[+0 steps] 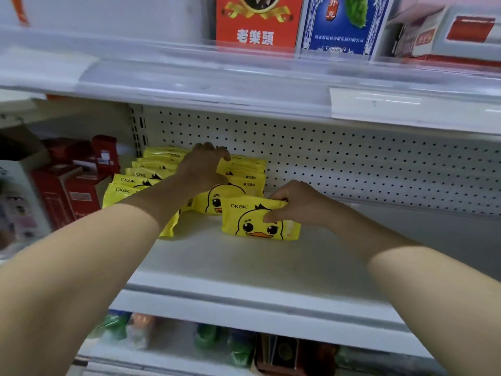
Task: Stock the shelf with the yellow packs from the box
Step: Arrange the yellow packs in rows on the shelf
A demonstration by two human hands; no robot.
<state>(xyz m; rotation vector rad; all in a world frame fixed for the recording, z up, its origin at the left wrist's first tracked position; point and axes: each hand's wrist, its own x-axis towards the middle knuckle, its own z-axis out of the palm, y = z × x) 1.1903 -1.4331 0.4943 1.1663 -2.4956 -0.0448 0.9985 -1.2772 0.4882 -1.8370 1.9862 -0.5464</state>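
Note:
Several yellow packs with a duck face lie on the white middle shelf (244, 261). One row of them (135, 177) runs back along the left, and a second stack (244, 169) stands against the pegboard. My left hand (203, 169) rests on the top of that second stack with its fingers curled over the packs. In front of the stack, my right hand (295, 202) grips the top right edge of a single yellow pack (254, 221), which stands on the shelf. The box is not in view.
Red cartons (73, 191) stand on the shelf left of the yellow packs. The upper shelf holds a red box (257, 23) and a blue box (341, 25). Green and dark goods (206, 335) sit on the shelf below. White shelf surface stretches to the right of the packs.

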